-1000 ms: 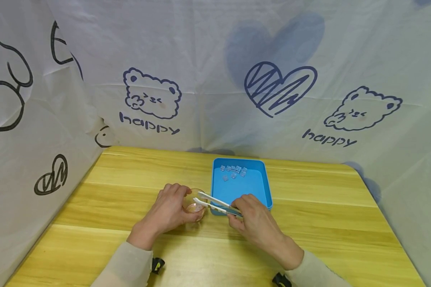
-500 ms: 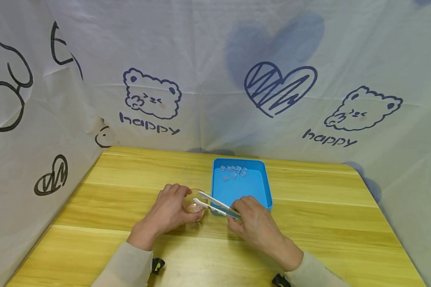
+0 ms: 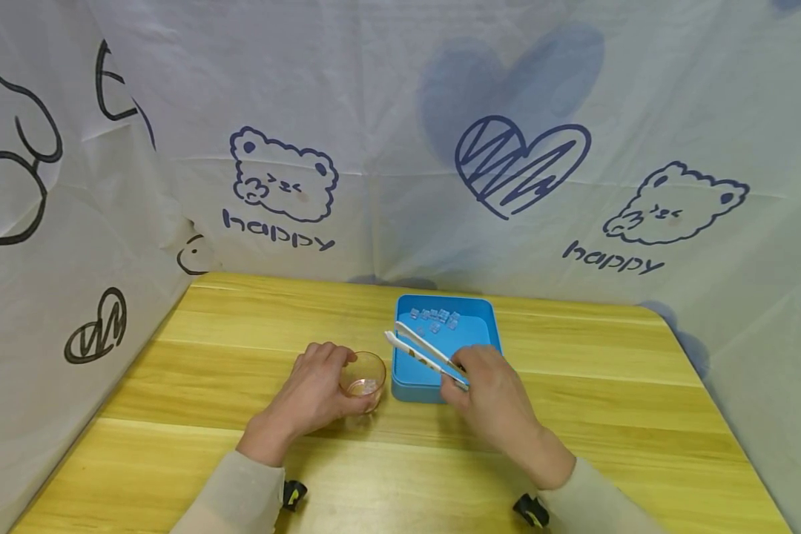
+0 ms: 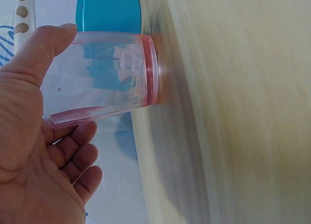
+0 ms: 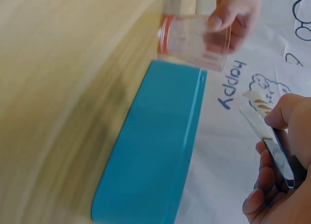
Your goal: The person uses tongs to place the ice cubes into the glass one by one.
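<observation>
This looks like a makeshift booth around a desk (image 3: 587,363), indoors. White cloth (image 3: 400,89) hangs behind the wood-grain top and along both sides, creased and printed with bear faces (image 3: 283,182), hearts (image 3: 522,167) and the word "happy". The cup (image 3: 368,365), tray (image 3: 414,391) and tongs (image 3: 420,357) are household ware; whether this is a home or workplace cannot be told.

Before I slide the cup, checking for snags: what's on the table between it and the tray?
Nothing: the head view shows bare table between cup and tray.
</observation>
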`<state>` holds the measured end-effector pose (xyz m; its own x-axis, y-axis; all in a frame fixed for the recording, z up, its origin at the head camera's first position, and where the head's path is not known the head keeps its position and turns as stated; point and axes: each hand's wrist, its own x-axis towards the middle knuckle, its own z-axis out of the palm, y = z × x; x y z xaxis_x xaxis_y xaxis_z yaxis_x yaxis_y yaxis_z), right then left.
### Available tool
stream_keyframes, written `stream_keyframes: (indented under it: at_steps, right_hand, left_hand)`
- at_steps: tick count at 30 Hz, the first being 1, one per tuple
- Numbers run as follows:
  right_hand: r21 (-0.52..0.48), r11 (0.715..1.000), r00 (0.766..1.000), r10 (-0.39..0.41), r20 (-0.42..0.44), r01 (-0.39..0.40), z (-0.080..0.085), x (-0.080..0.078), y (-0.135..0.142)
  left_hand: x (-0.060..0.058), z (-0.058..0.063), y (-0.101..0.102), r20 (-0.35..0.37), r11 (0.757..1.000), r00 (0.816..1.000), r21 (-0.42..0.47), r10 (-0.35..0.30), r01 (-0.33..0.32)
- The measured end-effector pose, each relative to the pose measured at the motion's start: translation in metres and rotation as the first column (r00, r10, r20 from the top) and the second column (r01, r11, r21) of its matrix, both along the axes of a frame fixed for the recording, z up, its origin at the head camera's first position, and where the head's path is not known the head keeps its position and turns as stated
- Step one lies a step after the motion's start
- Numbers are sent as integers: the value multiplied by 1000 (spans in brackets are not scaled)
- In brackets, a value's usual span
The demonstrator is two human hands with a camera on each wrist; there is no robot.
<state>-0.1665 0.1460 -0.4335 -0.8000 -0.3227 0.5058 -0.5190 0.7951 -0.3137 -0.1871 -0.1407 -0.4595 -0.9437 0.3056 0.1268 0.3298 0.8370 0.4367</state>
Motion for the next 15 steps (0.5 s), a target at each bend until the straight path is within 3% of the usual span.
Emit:
stream_keyframes:
  at_steps: [8, 15]
  right_hand:
    - [44, 997, 998, -54, -41, 56, 0, -17, 15]
    - [109, 989, 995, -104, 9, 103, -4, -30, 23]
  left_hand:
    - [1, 0, 0, -9, 1000, 1000, 10, -1, 1]
    - [0, 0, 0, -3, 1000, 1000, 16, 2, -2]
